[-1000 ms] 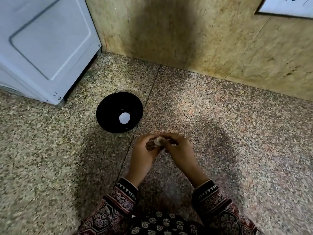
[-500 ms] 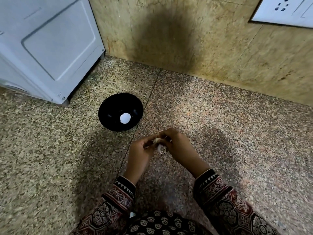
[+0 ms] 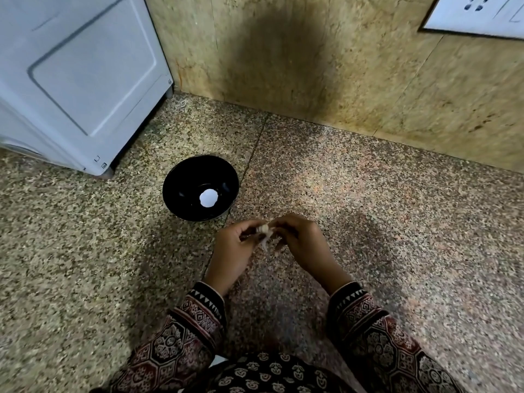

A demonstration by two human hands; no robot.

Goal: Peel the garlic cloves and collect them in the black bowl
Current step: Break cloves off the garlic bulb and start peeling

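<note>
A small pale garlic clove is pinched between the fingertips of both hands, just above the speckled floor. My left hand grips it from the left and my right hand from the right. A thin strip of papery skin hangs below the clove. The black bowl stands on the floor a little beyond and left of my hands. A white round patch shows at its bottom; I cannot tell whether it is a clove or a glare.
A white appliance stands at the back left, close to the bowl. A yellowish stone wall runs along the back, with a white socket plate at the top right. Speckled granite floor spreads all around.
My hands stay together on the clove, and a strip of skin now hangs lower below it. The view has tilted slightly, showing more wall. The bowl has not moved.
</note>
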